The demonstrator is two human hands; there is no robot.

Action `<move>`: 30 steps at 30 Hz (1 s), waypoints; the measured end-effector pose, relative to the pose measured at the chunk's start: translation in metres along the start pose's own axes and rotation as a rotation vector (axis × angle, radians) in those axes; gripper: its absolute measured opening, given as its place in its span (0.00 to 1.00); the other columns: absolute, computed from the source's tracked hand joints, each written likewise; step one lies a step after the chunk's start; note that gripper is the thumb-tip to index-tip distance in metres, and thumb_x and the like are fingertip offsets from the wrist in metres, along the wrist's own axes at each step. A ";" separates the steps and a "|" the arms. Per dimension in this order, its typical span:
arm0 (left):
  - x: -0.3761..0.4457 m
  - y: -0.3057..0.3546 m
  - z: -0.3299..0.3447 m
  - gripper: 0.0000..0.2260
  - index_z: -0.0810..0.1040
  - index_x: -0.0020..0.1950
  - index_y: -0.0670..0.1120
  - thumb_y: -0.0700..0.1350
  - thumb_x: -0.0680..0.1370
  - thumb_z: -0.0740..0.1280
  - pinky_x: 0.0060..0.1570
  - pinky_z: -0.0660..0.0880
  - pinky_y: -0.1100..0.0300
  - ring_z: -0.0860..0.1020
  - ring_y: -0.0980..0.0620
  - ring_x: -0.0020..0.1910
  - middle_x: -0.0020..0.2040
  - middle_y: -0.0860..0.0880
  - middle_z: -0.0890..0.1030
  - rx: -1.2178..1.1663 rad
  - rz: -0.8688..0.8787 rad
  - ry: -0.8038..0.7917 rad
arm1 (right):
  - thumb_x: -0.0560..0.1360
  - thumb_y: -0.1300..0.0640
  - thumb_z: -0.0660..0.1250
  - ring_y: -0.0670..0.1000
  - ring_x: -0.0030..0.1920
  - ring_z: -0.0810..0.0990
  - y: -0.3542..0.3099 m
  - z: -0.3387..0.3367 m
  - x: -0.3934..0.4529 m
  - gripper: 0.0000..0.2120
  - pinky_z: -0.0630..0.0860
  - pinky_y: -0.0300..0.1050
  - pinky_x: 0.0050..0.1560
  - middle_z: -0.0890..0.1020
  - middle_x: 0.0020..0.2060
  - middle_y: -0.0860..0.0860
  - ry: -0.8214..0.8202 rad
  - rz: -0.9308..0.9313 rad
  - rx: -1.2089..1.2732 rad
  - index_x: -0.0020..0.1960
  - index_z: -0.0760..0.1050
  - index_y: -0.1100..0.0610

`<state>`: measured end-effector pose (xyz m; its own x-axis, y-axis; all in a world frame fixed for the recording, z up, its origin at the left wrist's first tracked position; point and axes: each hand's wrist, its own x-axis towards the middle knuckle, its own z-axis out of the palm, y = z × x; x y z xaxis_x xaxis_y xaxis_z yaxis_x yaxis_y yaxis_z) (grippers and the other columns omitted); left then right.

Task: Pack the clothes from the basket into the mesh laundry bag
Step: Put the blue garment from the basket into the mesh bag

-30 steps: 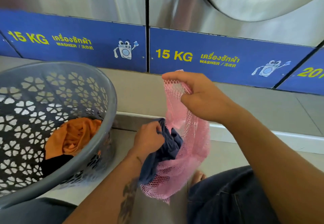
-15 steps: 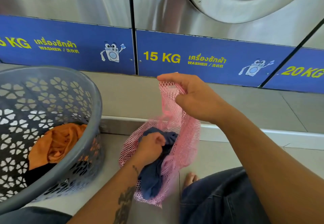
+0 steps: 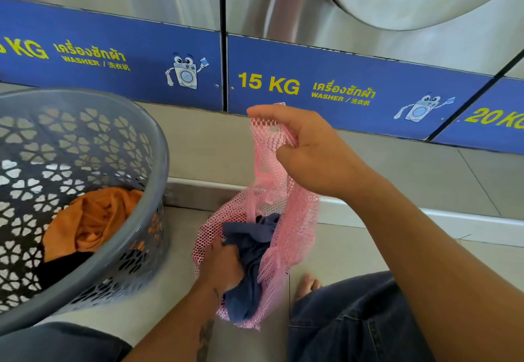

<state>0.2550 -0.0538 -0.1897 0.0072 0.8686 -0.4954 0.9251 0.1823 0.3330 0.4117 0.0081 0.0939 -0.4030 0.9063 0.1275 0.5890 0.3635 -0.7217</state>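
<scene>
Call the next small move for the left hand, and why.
Probably push the blue garment deeper, then let go. The left hand grips it inside the pink mesh bag, which the right hand holds up; cloth bunches near the opening.

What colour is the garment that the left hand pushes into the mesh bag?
Dark blue garment, seen in the head view, inside the pink mesh laundry bag.

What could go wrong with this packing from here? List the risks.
1. The right hand pinches only the top edge of the pink mesh bag; if that grip slips, the mouth may collapse over the left hand.
2. The left hand's fingers may snag in the mesh while pushing the blue garment down.
3. The orange garment and a black one wait in the grey basket; the bag may get tight.
</scene>
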 end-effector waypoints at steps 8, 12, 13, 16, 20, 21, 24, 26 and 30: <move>0.025 0.066 -0.083 0.12 0.80 0.54 0.39 0.43 0.78 0.60 0.43 0.73 0.54 0.80 0.40 0.47 0.50 0.37 0.82 -0.749 -0.104 -0.062 | 0.69 0.72 0.58 0.44 0.62 0.76 -0.001 -0.007 -0.001 0.34 0.72 0.38 0.61 0.77 0.66 0.44 0.033 0.041 -0.008 0.70 0.73 0.48; 0.014 0.104 -0.104 0.11 0.78 0.43 0.43 0.38 0.81 0.58 0.36 0.74 0.52 0.79 0.44 0.33 0.40 0.37 0.78 -1.288 -0.009 -0.001 | 0.68 0.73 0.58 0.48 0.67 0.73 -0.003 -0.009 -0.003 0.34 0.71 0.43 0.66 0.77 0.67 0.46 0.044 0.023 0.010 0.70 0.73 0.49; 0.009 0.107 -0.103 0.11 0.78 0.46 0.43 0.36 0.81 0.57 0.36 0.75 0.54 0.79 0.47 0.33 0.41 0.40 0.78 -1.382 0.016 -0.073 | 0.69 0.73 0.58 0.47 0.65 0.76 -0.004 -0.010 -0.004 0.34 0.73 0.44 0.63 0.77 0.67 0.46 0.042 0.025 0.022 0.70 0.73 0.50; -0.004 0.109 -0.093 0.22 0.74 0.68 0.45 0.29 0.79 0.55 0.44 0.73 0.54 0.79 0.41 0.51 0.57 0.41 0.79 -1.246 0.106 -0.316 | 0.69 0.74 0.58 0.29 0.42 0.77 -0.004 -0.015 -0.005 0.34 0.73 0.26 0.42 0.80 0.61 0.41 0.018 0.048 0.098 0.70 0.73 0.51; -0.014 0.105 -0.075 0.30 0.71 0.70 0.46 0.23 0.74 0.51 0.35 0.66 0.57 0.74 0.44 0.43 0.52 0.41 0.74 -1.325 0.068 -0.355 | 0.70 0.77 0.56 0.34 0.23 0.72 -0.007 -0.019 -0.008 0.33 0.63 0.24 0.24 0.73 0.26 0.26 -0.015 0.098 0.183 0.68 0.75 0.54; -0.015 0.103 -0.073 0.30 0.71 0.69 0.45 0.21 0.73 0.50 0.33 0.68 0.59 0.75 0.45 0.42 0.52 0.41 0.75 -1.408 0.080 -0.357 | 0.70 0.77 0.56 0.38 0.20 0.70 -0.008 -0.019 -0.008 0.33 0.62 0.26 0.22 0.72 0.24 0.25 -0.036 0.105 0.167 0.68 0.75 0.52; -0.005 0.101 -0.072 0.27 0.72 0.67 0.40 0.21 0.74 0.51 0.48 0.79 0.52 0.81 0.41 0.53 0.60 0.40 0.79 -1.552 0.041 -0.221 | 0.70 0.76 0.56 0.41 0.18 0.67 -0.009 -0.018 -0.009 0.32 0.62 0.29 0.21 0.72 0.23 0.25 -0.083 0.130 0.130 0.68 0.75 0.51; 0.008 0.099 -0.077 0.23 0.70 0.68 0.35 0.23 0.75 0.53 0.62 0.74 0.44 0.77 0.35 0.62 0.64 0.35 0.77 -1.674 -0.053 -0.068 | 0.71 0.76 0.56 0.39 0.19 0.69 -0.009 -0.018 -0.009 0.32 0.62 0.27 0.21 0.71 0.22 0.25 -0.094 0.150 0.119 0.68 0.75 0.52; 0.015 0.094 -0.077 0.11 0.73 0.58 0.37 0.31 0.77 0.61 0.49 0.77 0.52 0.78 0.41 0.53 0.54 0.37 0.78 -1.231 0.062 0.055 | 0.71 0.75 0.56 0.38 0.19 0.71 -0.007 -0.017 -0.008 0.32 0.62 0.26 0.21 0.70 0.21 0.26 -0.090 0.196 0.112 0.68 0.75 0.52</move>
<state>0.3129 0.0123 -0.1040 -0.0051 0.9042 -0.4271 -0.0506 0.4264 0.9031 0.4229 0.0020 0.1093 -0.3526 0.9323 -0.0800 0.5830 0.1520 -0.7981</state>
